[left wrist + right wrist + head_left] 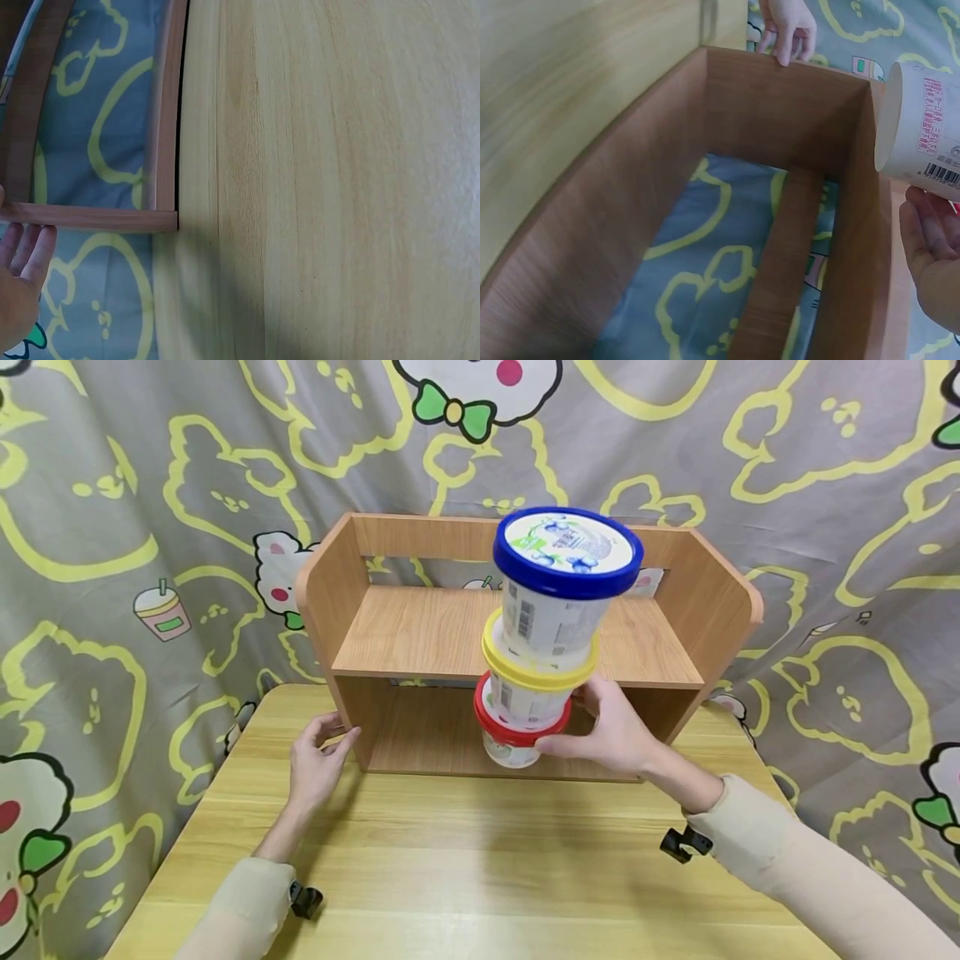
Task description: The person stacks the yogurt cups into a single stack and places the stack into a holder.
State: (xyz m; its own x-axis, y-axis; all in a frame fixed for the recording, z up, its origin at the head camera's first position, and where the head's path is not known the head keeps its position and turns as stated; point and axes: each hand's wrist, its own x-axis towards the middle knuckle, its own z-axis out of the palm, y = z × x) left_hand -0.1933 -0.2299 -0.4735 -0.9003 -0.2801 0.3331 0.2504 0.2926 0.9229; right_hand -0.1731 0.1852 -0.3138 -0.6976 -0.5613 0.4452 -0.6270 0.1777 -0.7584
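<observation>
My right hand (611,731) grips the lowest of three stacked tubs, the one with a red lid (517,731). On it stands a tub with a yellow lid (540,670), and on top a larger one with a blue lid (567,552). The stack is held up in front of the two-tier wooden shelf (517,635). In the right wrist view the red-lidded tub's white base (926,127) shows beside the fingers. My left hand (318,764) holds the lower front edge of the shelf's left side panel (97,216), thumb on one face and fingers on the other.
The shelf stands at the back of a light wooden table (450,860). A grey curtain (217,510) with yellow cartoon outlines hangs close behind and at the sides. Small black devices (306,900) sit on both wrists.
</observation>
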